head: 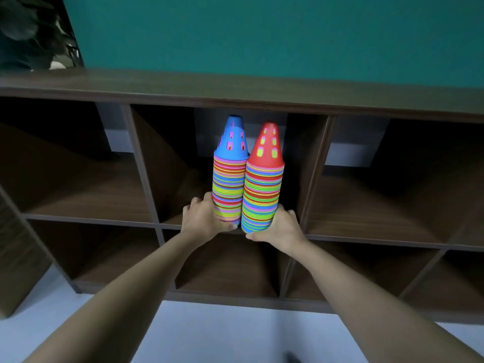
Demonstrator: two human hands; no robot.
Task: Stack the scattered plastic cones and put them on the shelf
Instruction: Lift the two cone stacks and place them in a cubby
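Left hand (207, 218) grips the blue-topped stack (229, 184). Right hand (281, 226) grips the red-topped stack (263, 195), just beside at 3 o'clock. Fingers clamp both bases in the shelf's (235, 93) middle bay.

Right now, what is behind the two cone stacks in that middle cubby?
Behind the blue-topped stack and red-topped stack shows a pale grey back panel and the cubby's dark side walls. Whatever sits low behind them is covered by the stacks.
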